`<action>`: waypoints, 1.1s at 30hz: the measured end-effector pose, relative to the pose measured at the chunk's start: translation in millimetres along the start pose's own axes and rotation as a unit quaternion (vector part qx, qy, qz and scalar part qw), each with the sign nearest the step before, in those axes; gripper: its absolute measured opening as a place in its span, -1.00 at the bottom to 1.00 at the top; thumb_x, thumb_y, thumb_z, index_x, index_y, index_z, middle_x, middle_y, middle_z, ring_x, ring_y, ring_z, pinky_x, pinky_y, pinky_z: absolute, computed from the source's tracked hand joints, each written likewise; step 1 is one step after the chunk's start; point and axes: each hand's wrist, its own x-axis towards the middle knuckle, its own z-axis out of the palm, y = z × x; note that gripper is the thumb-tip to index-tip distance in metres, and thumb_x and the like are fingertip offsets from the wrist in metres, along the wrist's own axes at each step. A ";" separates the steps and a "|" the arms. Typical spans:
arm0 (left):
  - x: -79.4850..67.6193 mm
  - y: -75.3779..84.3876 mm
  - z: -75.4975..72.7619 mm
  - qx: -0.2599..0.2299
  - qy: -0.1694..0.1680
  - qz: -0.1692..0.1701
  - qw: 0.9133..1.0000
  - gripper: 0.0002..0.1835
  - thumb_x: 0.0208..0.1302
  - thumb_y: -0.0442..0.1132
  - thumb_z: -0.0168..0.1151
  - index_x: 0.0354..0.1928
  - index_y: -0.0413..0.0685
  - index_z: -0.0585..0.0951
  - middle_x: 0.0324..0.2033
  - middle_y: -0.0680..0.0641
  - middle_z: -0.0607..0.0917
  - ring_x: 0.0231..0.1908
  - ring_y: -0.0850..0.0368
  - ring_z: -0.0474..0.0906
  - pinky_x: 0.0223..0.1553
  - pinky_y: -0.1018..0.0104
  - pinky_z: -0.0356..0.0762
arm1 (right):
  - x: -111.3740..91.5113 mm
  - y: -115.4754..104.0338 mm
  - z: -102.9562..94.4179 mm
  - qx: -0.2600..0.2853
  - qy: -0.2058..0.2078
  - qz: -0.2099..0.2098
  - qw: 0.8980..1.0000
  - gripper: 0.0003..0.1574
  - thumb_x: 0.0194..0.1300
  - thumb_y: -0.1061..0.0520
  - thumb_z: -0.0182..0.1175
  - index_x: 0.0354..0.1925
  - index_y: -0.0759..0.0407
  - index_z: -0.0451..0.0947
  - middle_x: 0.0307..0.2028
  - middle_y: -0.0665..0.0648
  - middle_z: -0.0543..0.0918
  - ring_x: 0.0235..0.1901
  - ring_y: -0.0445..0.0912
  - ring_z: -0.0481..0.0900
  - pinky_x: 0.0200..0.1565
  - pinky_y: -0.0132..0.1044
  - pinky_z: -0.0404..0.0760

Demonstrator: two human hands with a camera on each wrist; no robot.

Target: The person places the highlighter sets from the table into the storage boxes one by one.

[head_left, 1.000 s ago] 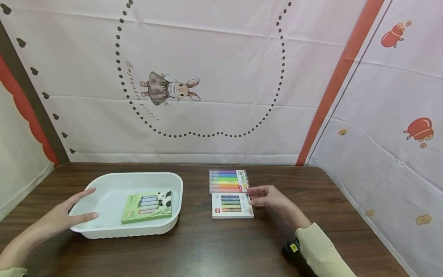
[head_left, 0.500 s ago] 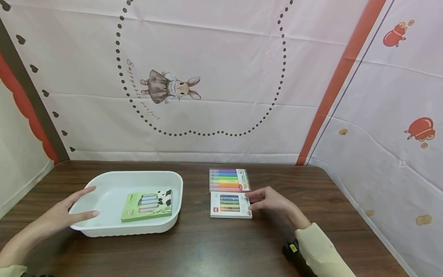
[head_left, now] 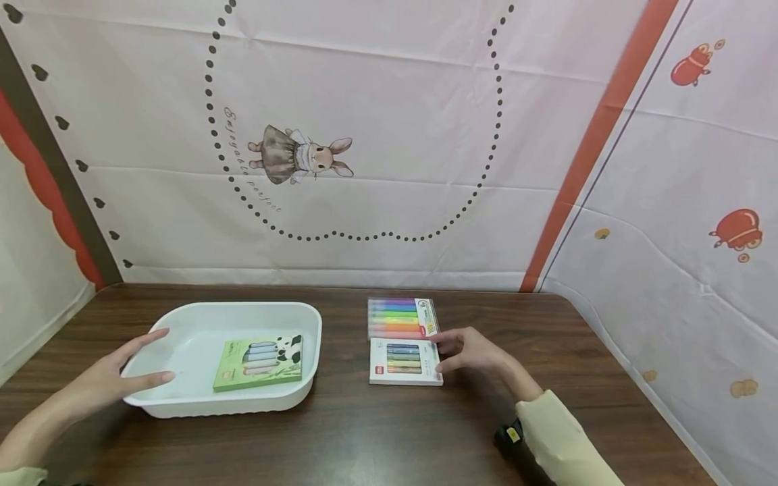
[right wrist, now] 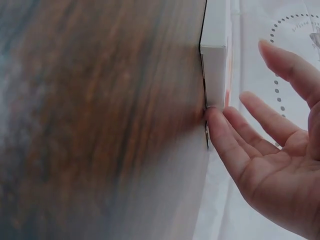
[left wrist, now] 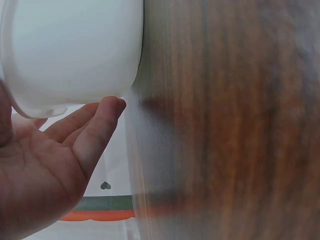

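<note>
In the head view, my left hand [head_left: 100,388] holds the left end of a white plastic basin [head_left: 231,405], thumb and forefinger reaching over its rim. The left wrist view shows other fingers against the outside of the basin [left wrist: 75,45]. Inside it lies a green box of pens [head_left: 258,364] with a panda printed on it. My right hand [head_left: 477,354] is at the right edge of a flat white box of coloured pens [head_left: 404,361]. In the right wrist view, straight, spread fingers meet the end of that white box [right wrist: 215,75].
A clear pack of rainbow-coloured markers [head_left: 395,318] lies directly behind the white box. All stand on a dark wooden table [head_left: 340,439]. A printed cloth [head_left: 401,135] hangs behind the table's back edge, and another cloth [head_left: 681,270] runs along the right side.
The white box has slid slightly left, up against the marker pack's front edge. My right hand's thumb and forefinger have spread apart a little. The left hand and basin stay put.
</note>
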 end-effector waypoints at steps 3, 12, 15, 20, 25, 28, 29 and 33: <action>-0.2 0.1 -0.1 0.003 0.002 0.001 1.000 -0.13 0.21 -0.06 0.17 0.39 -0.18 -0.10 0.21 -0.62 0.01 0.13 -0.54 -0.01 -0.07 -0.35 0.10 | 1.7 -1.3 1.3 -0.024 0.003 -0.005 1.000 -0.23 -0.10 0.10 0.44 0.12 0.24 0.45 -0.05 0.19 0.55 -0.09 0.04 0.48 -0.04 -0.06 0.44; -0.6 1.8 -1.5 0.005 -0.001 -0.005 1.000 -0.13 0.22 -0.05 0.16 0.38 -0.19 -0.10 0.21 -0.63 -0.01 0.12 -0.56 -0.01 -0.08 -0.37 0.10 | 2.4 -5.8 5.6 -0.059 -0.028 -0.027 0.997 -0.22 -0.17 0.15 0.47 0.09 0.23 0.47 -0.03 0.23 0.46 -0.06 0.06 0.42 0.01 -0.02 0.45; -1.1 2.2 -1.7 0.003 0.000 -0.004 1.000 -0.13 0.22 -0.06 0.16 0.39 -0.17 -0.11 0.21 -0.62 -0.01 0.12 -0.55 -0.01 -0.08 -0.35 0.10 | 2.0 -6.7 6.6 -0.070 -0.045 -0.039 0.996 -0.24 -0.15 0.16 0.46 0.09 0.23 0.46 0.00 0.24 0.39 -0.04 0.08 0.35 0.04 -0.01 0.45; -1.1 1.9 -1.3 0.000 0.001 0.002 1.000 -0.14 0.22 -0.07 0.16 0.38 -0.18 -0.10 0.22 -0.62 -0.01 0.13 -0.55 -0.02 -0.08 -0.36 0.09 | 1.0 -11.2 11.0 -0.106 -0.037 -0.028 0.993 -0.22 -0.17 0.14 0.48 0.09 0.15 0.47 0.04 0.22 0.37 -0.04 0.07 0.33 0.03 0.01 0.43; 0.2 -1.2 -0.8 0.001 0.004 0.008 1.000 -0.14 0.22 -0.08 0.17 0.39 -0.17 -0.09 0.23 -0.60 -0.01 0.13 -0.54 -0.03 -0.08 -0.36 0.08 | 2.0 -13.9 14.7 -0.146 -0.023 -0.023 0.989 -0.17 -0.25 0.15 0.51 0.09 0.09 0.48 0.00 0.20 0.39 -0.06 0.06 0.35 -0.03 0.02 0.40; 0.9 -2.5 -0.5 0.001 0.003 0.006 1.000 -0.14 0.21 -0.07 0.17 0.39 -0.16 -0.09 0.23 -0.60 -0.01 0.13 -0.53 -0.03 -0.07 -0.36 0.09 | 3.0 -13.5 16.1 -0.164 -0.024 -0.032 0.986 -0.11 -0.30 0.18 0.53 0.11 0.08 0.47 -0.02 0.19 0.39 -0.08 0.06 0.34 -0.04 0.03 0.38; 1.1 -2.7 -0.3 0.002 0.002 0.005 1.000 -0.14 0.22 -0.07 0.17 0.39 -0.16 -0.08 0.22 -0.60 -0.01 0.13 -0.54 -0.02 -0.08 -0.36 0.09 | 3.3 -13.0 16.7 -0.169 -0.026 -0.035 0.985 -0.09 -0.31 0.18 0.53 0.12 0.08 0.46 -0.02 0.19 0.39 -0.08 0.06 0.34 -0.04 0.03 0.38; 0.9 -2.8 0.1 0.002 0.002 0.004 1.000 -0.15 0.22 -0.07 0.16 0.39 -0.16 -0.07 0.22 -0.61 0.00 0.13 -0.53 -0.01 -0.07 -0.35 0.10 | 4.1 -12.1 18.7 -0.198 -0.031 -0.052 0.978 -0.04 -0.33 0.20 0.54 0.15 0.09 0.42 0.00 0.20 0.36 -0.09 0.04 0.34 -0.02 0.02 0.37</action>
